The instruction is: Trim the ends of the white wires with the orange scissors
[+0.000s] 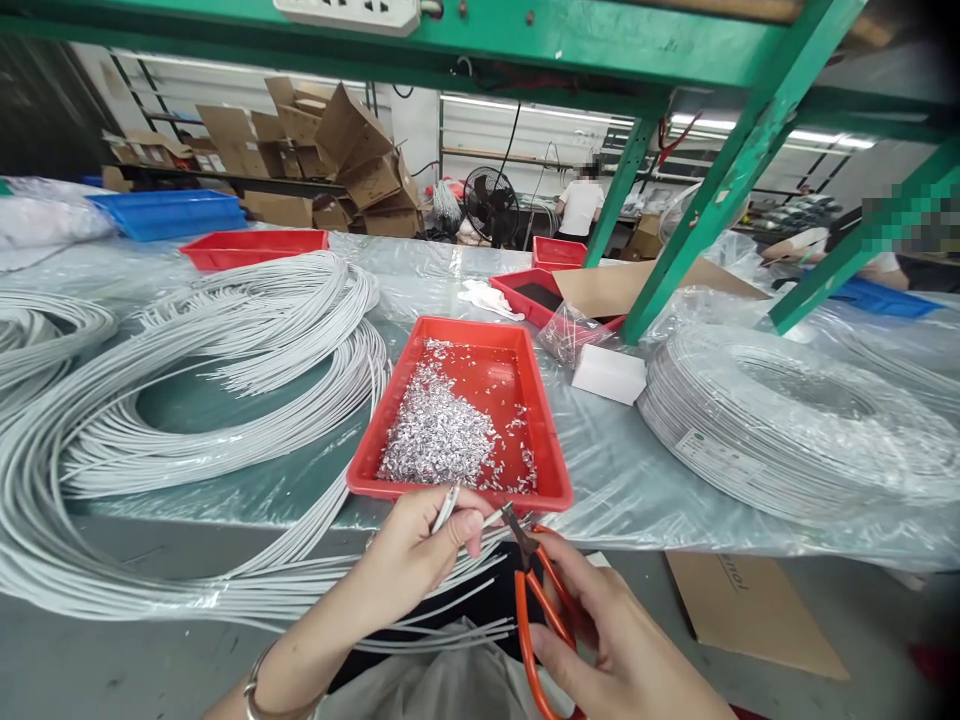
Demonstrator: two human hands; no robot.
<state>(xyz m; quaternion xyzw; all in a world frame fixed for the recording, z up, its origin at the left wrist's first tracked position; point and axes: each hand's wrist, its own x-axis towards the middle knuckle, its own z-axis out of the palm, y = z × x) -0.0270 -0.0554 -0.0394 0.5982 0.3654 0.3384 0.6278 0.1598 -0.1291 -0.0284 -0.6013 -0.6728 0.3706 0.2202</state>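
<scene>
My left hand (424, 545) pinches a white cable (448, 508), its end pointing right from between the thumb and fingers. Orange-handled pliers (528, 560) are in my right hand (619, 635), with their jaws at the tip of that cable. Whether the jaws grip the tip is too small to tell. Just beyond both hands sits a red tray (561, 470) holding a heap of small shiny metal pieces (439, 430). Many loose cable ends from a white cable bundle (187, 590) lie beneath my left forearm and stretch across my lap.
Large white cable coils (217, 440) cover the table's left side. A plastic-wrapped coil (750, 440) and a small white box (609, 374) lie to the right. Green frame posts (697, 220) rise at the right. A cardboard sheet (750, 610) leans below the table edge. People are farther back.
</scene>
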